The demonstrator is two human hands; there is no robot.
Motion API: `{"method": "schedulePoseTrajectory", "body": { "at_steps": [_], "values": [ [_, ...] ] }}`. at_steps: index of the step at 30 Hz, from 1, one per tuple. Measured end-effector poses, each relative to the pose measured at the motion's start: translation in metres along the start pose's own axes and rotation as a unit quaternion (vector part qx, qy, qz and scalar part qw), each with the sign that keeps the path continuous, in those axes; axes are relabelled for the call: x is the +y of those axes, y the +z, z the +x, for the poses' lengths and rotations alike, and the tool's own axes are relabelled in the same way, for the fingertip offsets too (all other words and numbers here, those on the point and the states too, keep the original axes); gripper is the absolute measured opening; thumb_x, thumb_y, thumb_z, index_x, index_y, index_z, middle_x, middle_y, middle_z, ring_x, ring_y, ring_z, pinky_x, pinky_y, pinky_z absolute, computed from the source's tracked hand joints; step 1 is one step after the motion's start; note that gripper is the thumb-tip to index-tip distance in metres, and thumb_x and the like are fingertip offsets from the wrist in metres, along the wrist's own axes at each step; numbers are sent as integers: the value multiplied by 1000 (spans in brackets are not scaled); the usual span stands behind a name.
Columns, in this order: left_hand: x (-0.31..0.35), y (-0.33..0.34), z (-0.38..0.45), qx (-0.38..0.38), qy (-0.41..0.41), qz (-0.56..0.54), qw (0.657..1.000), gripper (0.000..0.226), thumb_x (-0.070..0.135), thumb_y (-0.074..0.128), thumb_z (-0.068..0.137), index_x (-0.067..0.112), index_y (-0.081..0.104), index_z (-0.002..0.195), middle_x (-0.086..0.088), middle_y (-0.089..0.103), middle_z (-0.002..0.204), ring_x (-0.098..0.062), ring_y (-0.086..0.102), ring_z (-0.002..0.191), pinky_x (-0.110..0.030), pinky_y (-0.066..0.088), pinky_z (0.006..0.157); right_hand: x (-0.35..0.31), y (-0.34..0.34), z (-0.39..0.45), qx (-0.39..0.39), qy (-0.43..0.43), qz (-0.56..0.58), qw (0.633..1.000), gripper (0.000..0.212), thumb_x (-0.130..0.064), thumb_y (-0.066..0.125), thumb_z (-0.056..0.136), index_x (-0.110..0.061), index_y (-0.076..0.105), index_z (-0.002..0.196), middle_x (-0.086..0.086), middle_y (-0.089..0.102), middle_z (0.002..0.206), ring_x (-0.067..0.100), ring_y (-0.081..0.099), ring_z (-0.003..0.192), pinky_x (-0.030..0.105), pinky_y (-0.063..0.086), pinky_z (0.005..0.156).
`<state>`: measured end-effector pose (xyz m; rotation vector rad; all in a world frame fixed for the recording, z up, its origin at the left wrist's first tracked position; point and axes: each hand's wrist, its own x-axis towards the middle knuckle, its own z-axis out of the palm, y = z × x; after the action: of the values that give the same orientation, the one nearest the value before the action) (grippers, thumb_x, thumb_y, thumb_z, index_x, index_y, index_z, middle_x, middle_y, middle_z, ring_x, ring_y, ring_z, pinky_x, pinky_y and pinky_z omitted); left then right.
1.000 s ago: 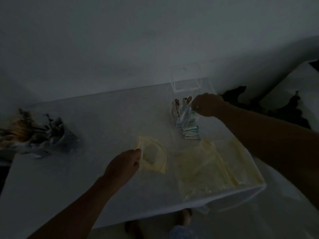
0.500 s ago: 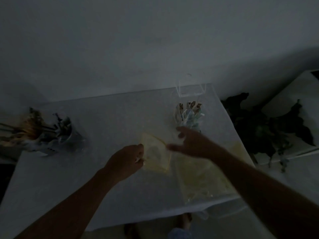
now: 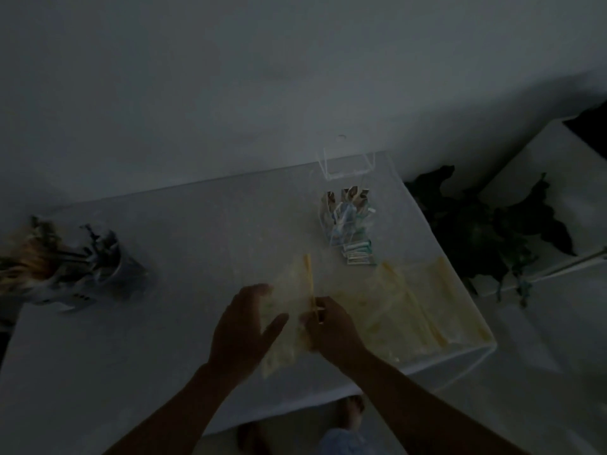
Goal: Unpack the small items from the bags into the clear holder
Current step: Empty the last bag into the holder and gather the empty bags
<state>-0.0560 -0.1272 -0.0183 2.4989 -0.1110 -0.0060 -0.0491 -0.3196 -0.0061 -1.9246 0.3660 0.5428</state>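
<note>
Since the clear holder (image 3: 346, 221) near the back of the table (image 3: 197, 231) already has many small packets in it, much seems done. The right hand (image 3: 331, 326) pinches the yellow strip of a small bag (image 3: 292, 290). The left hand (image 3: 244, 326) lies spread against it. More bags (image 3: 410, 310) wait just beside; whether they are empty is too dark to tell.

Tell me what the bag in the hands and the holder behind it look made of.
Bag: thin, flexible, yellowish see-through plastic film with a yellow zip strip, probably; it crumples.
Holder: rigid clear plastic, likely acrylic; straight glossy edges, packets visible through its walls.
</note>
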Motion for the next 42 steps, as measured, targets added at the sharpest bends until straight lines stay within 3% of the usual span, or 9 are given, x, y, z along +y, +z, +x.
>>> {"method": "schedulePoseTrajectory", "body": {
  "at_steps": [5, 8, 12, 15, 18, 24, 29, 36, 42],
  "values": [
    [-5, 39, -23, -73, 82, 145, 983, 81, 73, 48, 91, 33, 29, 159, -2, 33, 166, -25, 47, 140, -41, 46, 106, 17, -25, -12, -32, -4, -104, 994, 19, -30, 55, 99, -24, 53, 116, -2, 65, 107, 6, 67, 74, 23, 56, 51],
    [1, 54, -22, -83, 69, 147, 983, 88, 79, 47, 89, 35, 24, 161, -1, 31, 167, -29, 48, 141, -44, 45, 108, 21, -28, -24, -42, -36, -148, 987, 46, -39, 62, 95, -23, 47, 135, -6, 60, 119, 9, 64, 98, 27, 58, 81],
    [6, 64, -15, -123, 75, 128, 981, 95, 85, 39, 88, 35, 11, 163, 0, 18, 171, -24, 34, 152, -42, 30, 120, 26, -29, -39, 13, -67, -275, 959, 68, -37, 57, 98, -21, 23, 155, -1, 43, 147, 16, 43, 133, 22, 32, 108],
    [7, 69, -8, -172, 69, 116, 976, 98, 88, 33, 85, 39, -2, 162, 1, 1, 173, -24, 20, 157, -44, 28, 124, 30, -38, -47, 56, -33, -274, 960, 65, -33, 53, 99, -27, 19, 155, -3, 48, 145, 18, 52, 127, 31, 42, 101],
    [10, 74, -4, -244, 63, 112, 961, 103, 92, 35, 79, 47, -15, 157, 1, -15, 172, -26, 4, 159, -46, 24, 125, 38, -44, -47, 93, -88, -410, 903, 78, -34, 71, 84, -24, 30, 149, 3, 54, 135, 25, 59, 109, 40, 55, 78],
    [12, 95, -4, -222, 140, 203, 943, 109, 87, 47, 69, 18, 41, 154, -23, 42, 158, -39, 53, 138, -51, 47, 107, 55, -46, -27, 78, -222, -544, 806, 65, -24, 72, 69, -16, 58, 132, 9, 56, 131, 32, 59, 95, 42, 50, 73],
    [9, 101, -3, -242, 93, 152, 954, 117, 81, 57, 65, 22, 26, 161, -15, 14, 171, -37, 27, 154, -53, 34, 120, 62, -51, -7, 24, -115, -550, 827, 70, -40, 68, 68, -14, 53, 132, 10, 57, 122, 34, 55, 96, 46, 46, 82],
    [12, 83, -31, -133, 126, 82, 980, 81, 62, 70, 80, 18, 51, 145, -12, 34, 163, -35, 38, 147, -48, 42, 115, 56, -58, 1, -20, -109, -560, 821, 67, -49, 48, 86, -23, 33, 146, 6, 39, 144, 34, 41, 121, 52, 27, 105],
    [-5, 58, -38, -24, 76, 37, 996, 55, 47, 64, 90, 21, 56, 137, -3, 47, 152, -25, 47, 137, -40, 41, 113, 12, -80, 28, 131, -227, -523, 811, 39, -49, 42, 89, -25, 68, 107, 4, 67, 103, 30, 66, 82, 40, 50, 72]
  ]
}}
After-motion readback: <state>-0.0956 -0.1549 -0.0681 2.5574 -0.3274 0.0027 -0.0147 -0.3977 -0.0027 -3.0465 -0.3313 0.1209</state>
